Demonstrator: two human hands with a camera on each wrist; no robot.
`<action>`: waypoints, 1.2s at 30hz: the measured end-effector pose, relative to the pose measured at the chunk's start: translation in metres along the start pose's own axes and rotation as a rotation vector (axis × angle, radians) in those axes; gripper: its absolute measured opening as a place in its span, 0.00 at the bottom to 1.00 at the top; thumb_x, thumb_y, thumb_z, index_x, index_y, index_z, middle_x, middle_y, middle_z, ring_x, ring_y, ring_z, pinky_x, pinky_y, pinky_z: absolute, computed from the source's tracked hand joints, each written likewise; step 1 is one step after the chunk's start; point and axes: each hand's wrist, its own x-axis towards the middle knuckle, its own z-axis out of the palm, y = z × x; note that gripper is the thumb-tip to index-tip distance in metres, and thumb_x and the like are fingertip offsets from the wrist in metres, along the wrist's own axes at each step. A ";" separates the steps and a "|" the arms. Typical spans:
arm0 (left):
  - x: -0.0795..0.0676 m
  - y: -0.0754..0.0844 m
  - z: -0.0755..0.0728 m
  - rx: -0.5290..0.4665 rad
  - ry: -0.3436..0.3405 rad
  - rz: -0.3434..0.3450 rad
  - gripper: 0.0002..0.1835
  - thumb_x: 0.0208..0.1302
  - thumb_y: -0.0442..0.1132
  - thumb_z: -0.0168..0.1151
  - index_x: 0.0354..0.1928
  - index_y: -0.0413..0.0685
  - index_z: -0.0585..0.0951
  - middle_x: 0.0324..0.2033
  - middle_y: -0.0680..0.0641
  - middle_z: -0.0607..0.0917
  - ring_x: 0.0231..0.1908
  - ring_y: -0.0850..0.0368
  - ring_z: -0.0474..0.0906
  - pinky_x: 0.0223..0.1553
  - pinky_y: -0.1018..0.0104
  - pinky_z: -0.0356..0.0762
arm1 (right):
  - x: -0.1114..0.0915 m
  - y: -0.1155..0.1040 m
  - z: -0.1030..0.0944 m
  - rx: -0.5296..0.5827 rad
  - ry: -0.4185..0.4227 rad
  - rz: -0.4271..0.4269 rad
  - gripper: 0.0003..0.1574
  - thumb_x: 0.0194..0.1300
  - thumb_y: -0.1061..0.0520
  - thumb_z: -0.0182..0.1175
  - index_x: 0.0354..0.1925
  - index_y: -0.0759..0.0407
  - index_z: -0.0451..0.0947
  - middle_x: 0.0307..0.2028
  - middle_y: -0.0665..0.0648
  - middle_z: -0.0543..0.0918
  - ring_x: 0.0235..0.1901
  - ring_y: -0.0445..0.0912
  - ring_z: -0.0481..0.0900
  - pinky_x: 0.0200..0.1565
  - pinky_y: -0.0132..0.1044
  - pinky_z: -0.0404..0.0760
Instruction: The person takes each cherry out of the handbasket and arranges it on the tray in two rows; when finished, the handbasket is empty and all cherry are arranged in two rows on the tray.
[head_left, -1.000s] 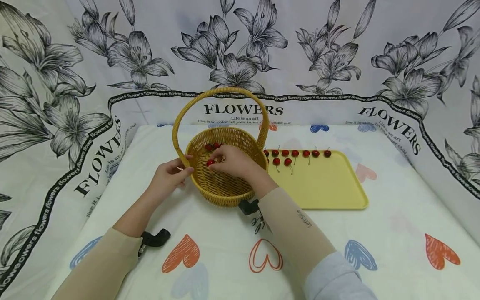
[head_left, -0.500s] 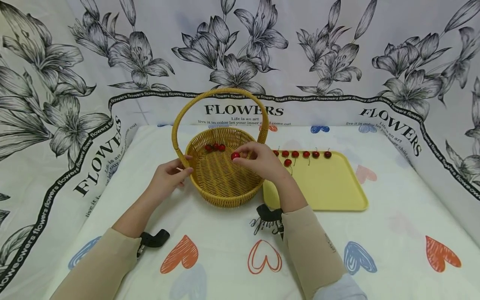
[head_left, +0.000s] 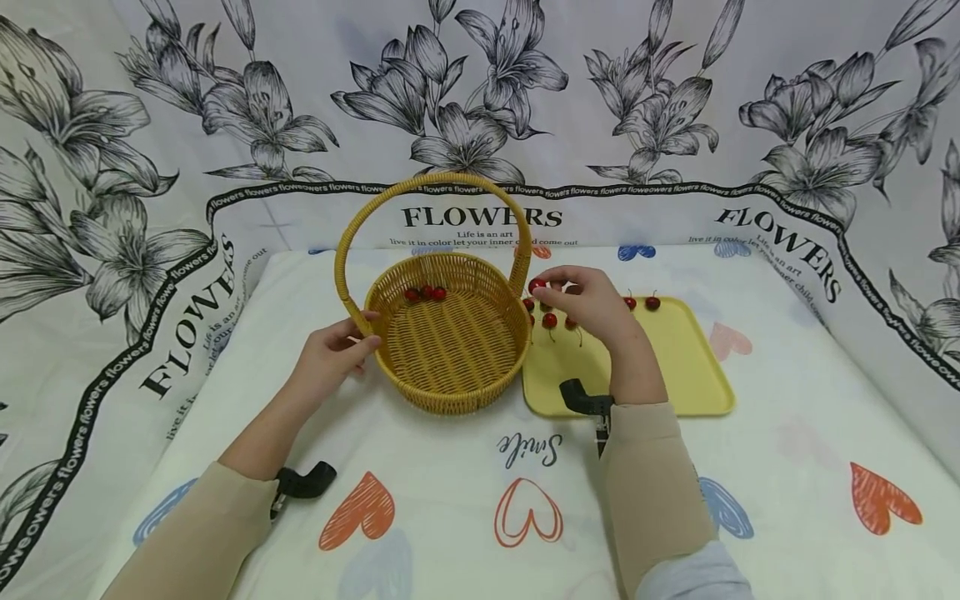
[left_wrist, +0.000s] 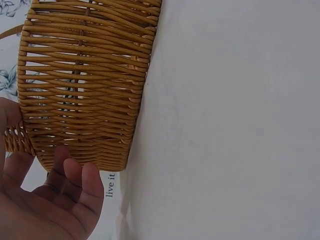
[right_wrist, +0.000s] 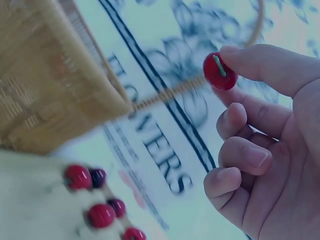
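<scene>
A yellow wicker basket (head_left: pixel 450 400) with a tall hoop handle stands left of a flat yellow tray (head_left: pixel 622 392). Its left rim, at the foot of the handle, is gripped between the thumb and fingers of my left hand (head_left: pixel 328 357); the left wrist view shows the woven side (left_wrist: pixel 85 95) beside those fingers. Between thumb and index finger my right hand (head_left: pixel 596 304) pinches a red cherry (head_left: pixel 537 285), held in the air over the tray's back left, just right of the basket. A green stem shows on this cherry (right_wrist: pixel 220 71) in the right wrist view.
Three cherries (head_left: pixel 426 292) lie at the back of the basket's inside. Several more cherries (head_left: pixel 550 320) sit along the tray's back, partly hidden by my right hand. A white cloth with hearts (head_left: pixel 528 512) covers the table; a flower-printed curtain (head_left: pixel 465 142) rises behind.
My right hand has carried the pinched cherry from inside the basket rightward, over the rim, to above the tray. The left hand has kept its grip on the basket.
</scene>
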 end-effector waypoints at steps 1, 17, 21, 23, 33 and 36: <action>0.000 0.000 0.000 -0.001 0.000 0.001 0.26 0.74 0.47 0.64 0.68 0.42 0.76 0.43 0.46 0.79 0.32 0.51 0.78 0.33 0.62 0.84 | 0.000 0.003 -0.005 0.002 0.016 0.018 0.25 0.70 0.40 0.67 0.57 0.52 0.83 0.45 0.56 0.82 0.37 0.54 0.74 0.34 0.43 0.74; -0.001 -0.001 0.000 -0.014 -0.001 0.012 0.26 0.74 0.46 0.64 0.67 0.42 0.77 0.43 0.45 0.80 0.31 0.49 0.78 0.32 0.61 0.84 | -0.010 0.070 -0.046 -0.148 0.051 0.264 0.31 0.75 0.42 0.60 0.64 0.62 0.75 0.60 0.65 0.76 0.56 0.57 0.71 0.61 0.53 0.70; 0.000 -0.001 0.000 -0.018 0.000 0.018 0.25 0.74 0.46 0.64 0.67 0.42 0.77 0.43 0.44 0.80 0.31 0.49 0.78 0.32 0.61 0.84 | -0.010 0.080 -0.044 -0.166 0.058 0.285 0.29 0.76 0.45 0.60 0.62 0.64 0.76 0.60 0.67 0.75 0.58 0.60 0.70 0.63 0.57 0.68; 0.000 -0.002 -0.001 -0.017 0.000 0.020 0.25 0.74 0.46 0.64 0.67 0.43 0.77 0.43 0.44 0.80 0.31 0.48 0.78 0.31 0.61 0.84 | -0.009 0.084 -0.042 -0.158 0.075 0.290 0.27 0.76 0.46 0.60 0.62 0.64 0.76 0.60 0.67 0.75 0.57 0.60 0.71 0.62 0.56 0.69; 0.000 -0.002 -0.001 -0.013 -0.001 0.009 0.24 0.74 0.46 0.64 0.67 0.44 0.78 0.43 0.43 0.80 0.32 0.48 0.78 0.32 0.61 0.84 | -0.003 0.094 -0.031 -0.281 0.133 0.290 0.27 0.74 0.47 0.62 0.62 0.62 0.80 0.56 0.66 0.78 0.50 0.58 0.73 0.54 0.53 0.72; 0.001 -0.002 -0.001 -0.011 -0.001 0.000 0.24 0.74 0.47 0.65 0.67 0.46 0.78 0.43 0.44 0.80 0.31 0.49 0.78 0.32 0.61 0.84 | -0.002 0.095 -0.030 -0.287 0.133 0.291 0.26 0.74 0.46 0.62 0.62 0.61 0.80 0.58 0.66 0.78 0.52 0.59 0.73 0.56 0.55 0.72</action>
